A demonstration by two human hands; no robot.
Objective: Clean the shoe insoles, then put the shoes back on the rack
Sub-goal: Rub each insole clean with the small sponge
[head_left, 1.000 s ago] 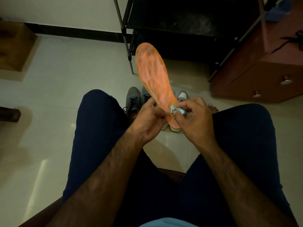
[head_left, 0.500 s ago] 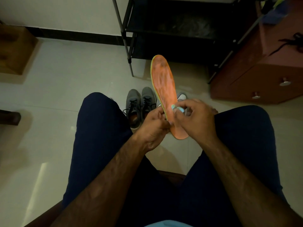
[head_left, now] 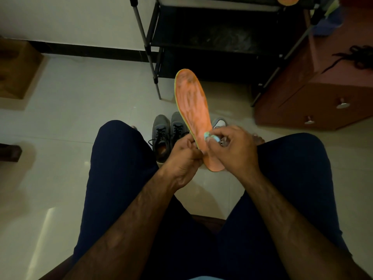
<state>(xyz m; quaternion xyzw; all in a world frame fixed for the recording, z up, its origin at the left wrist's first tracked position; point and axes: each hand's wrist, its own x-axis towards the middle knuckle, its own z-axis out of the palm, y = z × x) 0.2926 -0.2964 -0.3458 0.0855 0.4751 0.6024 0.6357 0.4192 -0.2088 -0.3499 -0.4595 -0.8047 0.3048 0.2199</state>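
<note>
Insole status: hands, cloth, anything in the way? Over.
Left hand grips orange insole near heel. Right hand pinches pale cloth against it. Grey shoes on floor underneath, rack behind; nothing blocking.

I count two hands, a left hand (head_left: pixel 181 158) and a right hand (head_left: pixel 234 146); two orange insoles, one held insole (head_left: pixel 191 104) and a second insole (head_left: pixel 285 0) cut off at the top edge; two grey sneakers (head_left: pixel 160 136) (head_left: pixel 178 126) side by side on the floor; one white-toed shoe (head_left: pixel 219 123), mostly hidden; one pale blue cloth (head_left: pixel 212 137); one black shoe rack (head_left: pixel 212 43); one red-brown cabinet (head_left: pixel 302 106) with two knobs (head_left: pixel 342 104) (head_left: pixel 309 120).
</note>
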